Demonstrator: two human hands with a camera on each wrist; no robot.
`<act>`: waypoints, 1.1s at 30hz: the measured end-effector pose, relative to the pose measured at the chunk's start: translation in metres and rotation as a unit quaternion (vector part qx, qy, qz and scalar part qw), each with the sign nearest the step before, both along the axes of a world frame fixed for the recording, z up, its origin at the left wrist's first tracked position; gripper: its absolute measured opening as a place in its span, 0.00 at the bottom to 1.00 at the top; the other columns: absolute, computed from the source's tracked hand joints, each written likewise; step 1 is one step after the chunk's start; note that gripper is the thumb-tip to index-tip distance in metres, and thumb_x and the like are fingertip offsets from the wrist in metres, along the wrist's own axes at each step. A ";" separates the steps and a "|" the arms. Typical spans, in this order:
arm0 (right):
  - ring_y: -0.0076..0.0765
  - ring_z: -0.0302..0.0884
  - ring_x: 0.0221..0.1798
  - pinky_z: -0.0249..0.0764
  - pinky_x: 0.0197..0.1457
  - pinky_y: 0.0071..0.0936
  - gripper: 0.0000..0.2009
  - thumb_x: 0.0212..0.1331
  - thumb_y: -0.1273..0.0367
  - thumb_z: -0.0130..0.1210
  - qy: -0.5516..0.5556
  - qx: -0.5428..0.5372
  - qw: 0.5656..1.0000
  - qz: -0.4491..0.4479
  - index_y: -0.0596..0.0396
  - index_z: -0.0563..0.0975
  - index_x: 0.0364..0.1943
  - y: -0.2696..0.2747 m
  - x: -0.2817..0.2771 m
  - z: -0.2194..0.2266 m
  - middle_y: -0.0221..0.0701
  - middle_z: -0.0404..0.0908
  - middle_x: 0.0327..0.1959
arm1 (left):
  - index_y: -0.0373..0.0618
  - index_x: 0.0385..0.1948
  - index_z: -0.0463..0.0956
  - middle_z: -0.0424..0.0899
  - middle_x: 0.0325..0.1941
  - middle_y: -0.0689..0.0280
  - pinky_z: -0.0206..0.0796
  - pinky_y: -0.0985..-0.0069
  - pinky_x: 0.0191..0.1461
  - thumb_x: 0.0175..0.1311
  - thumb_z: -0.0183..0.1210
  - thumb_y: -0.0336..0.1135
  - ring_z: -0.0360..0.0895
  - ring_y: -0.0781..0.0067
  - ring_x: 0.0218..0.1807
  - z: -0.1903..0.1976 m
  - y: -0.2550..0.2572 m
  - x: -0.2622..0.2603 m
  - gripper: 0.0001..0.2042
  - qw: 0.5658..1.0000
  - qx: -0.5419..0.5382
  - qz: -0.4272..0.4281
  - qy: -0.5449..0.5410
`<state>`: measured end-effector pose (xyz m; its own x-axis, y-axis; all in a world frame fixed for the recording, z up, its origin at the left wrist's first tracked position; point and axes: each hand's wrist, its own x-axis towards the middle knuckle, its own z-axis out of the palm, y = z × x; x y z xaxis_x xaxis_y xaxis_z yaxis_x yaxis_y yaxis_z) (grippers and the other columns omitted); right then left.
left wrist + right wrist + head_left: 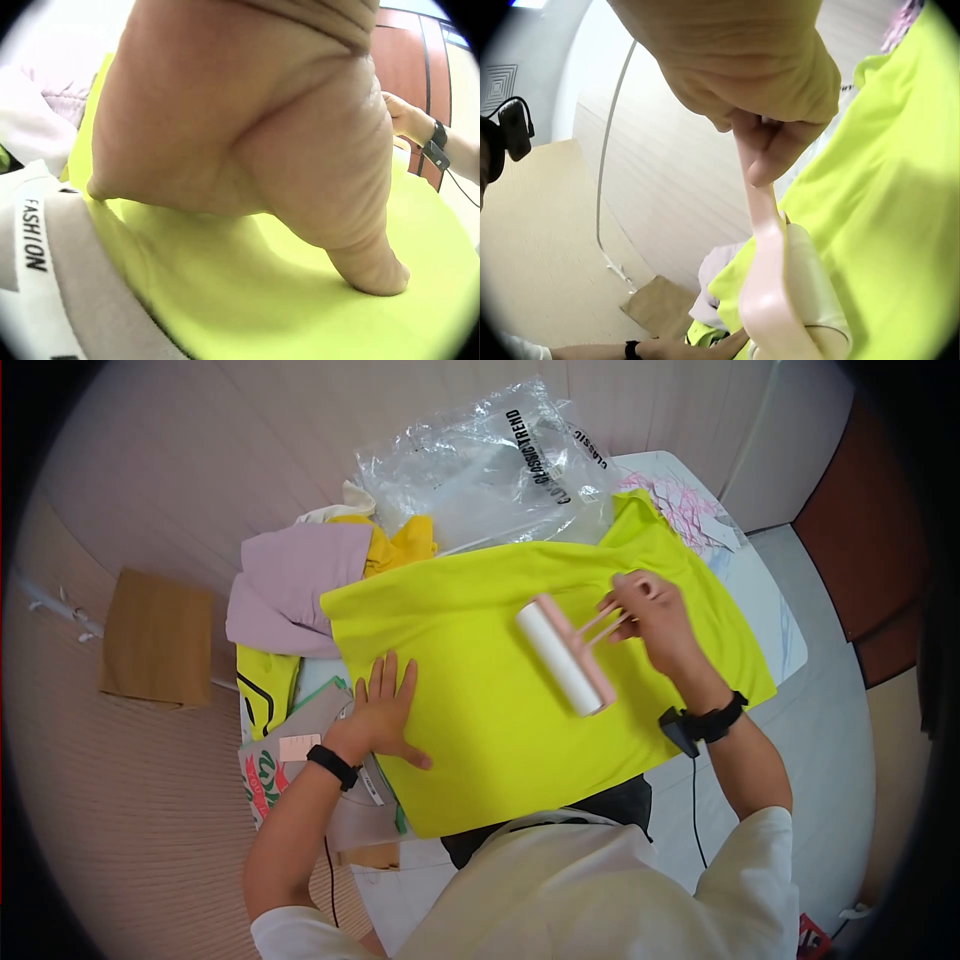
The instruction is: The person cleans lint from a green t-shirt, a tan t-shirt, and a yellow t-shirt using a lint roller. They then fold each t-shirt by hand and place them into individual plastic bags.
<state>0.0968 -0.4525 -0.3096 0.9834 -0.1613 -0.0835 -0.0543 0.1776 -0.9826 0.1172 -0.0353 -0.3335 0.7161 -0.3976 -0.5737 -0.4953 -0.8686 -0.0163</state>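
A bright yellow-green garment [470,630] lies spread across the table in front of the body. My left hand [380,718] rests flat on its left part, fingers spread; in the left wrist view the thumb side of the left hand [240,127] touches the fabric. My right hand [655,622] grips the pale pink handle of a lint roller [562,658] over the right half of the garment. The roller's white cylinder lies slantwise above the fabric. From the right wrist, the fingers curl round the handle of the lint roller [765,296].
Behind the garment lies a clear plastic bag [470,470] with black lettering. Folded mauve [295,585] and orange-yellow cloth [405,543] are at the back left. A printed grey bag [320,715] lies under my left wrist. Pink strings with tags [690,520] sit at the back right.
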 end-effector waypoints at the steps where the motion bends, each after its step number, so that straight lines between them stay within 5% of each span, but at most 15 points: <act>1: 0.20 0.75 0.21 0.78 0.24 0.21 0.15 0.72 0.59 0.63 -0.010 0.002 1.000 0.016 0.57 0.80 0.34 0.009 0.000 -0.007 0.32 0.86 0.31 | 0.37 0.81 0.29 0.24 0.83 0.29 0.29 0.30 0.81 0.26 0.79 0.74 0.22 0.26 0.85 0.000 0.001 0.001 0.84 1.000 -0.001 0.001 -0.002; 8: 0.16 0.69 0.18 0.64 0.19 0.18 0.16 0.73 0.57 0.60 0.005 -0.061 0.998 -0.028 0.54 0.78 0.31 -0.038 0.007 -0.037 0.31 0.86 0.29 | 0.37 0.81 0.29 0.24 0.83 0.30 0.27 0.30 0.81 0.26 0.80 0.73 0.22 0.25 0.85 -0.001 0.000 0.001 0.84 1.000 0.002 0.004 0.001; 18: 0.16 0.69 0.19 0.67 0.20 0.16 0.17 0.72 0.54 0.62 0.026 -0.049 0.986 -0.155 0.54 0.80 0.33 -0.192 -0.010 -0.068 0.29 0.84 0.27 | 0.38 0.81 0.27 0.22 0.83 0.30 0.24 0.31 0.81 0.26 0.80 0.72 0.19 0.26 0.85 0.004 -0.003 0.002 0.84 1.000 0.007 0.012 0.016; 33: 0.17 0.70 0.20 0.69 0.22 0.15 0.17 0.71 0.54 0.63 0.007 -0.019 0.960 -0.278 0.52 0.77 0.35 -0.325 -0.044 -0.088 0.28 0.80 0.28 | 0.37 0.82 0.28 0.23 0.84 0.31 0.24 0.29 0.80 0.25 0.79 0.74 0.19 0.27 0.85 0.001 0.001 0.000 0.85 1.000 -0.001 0.009 0.006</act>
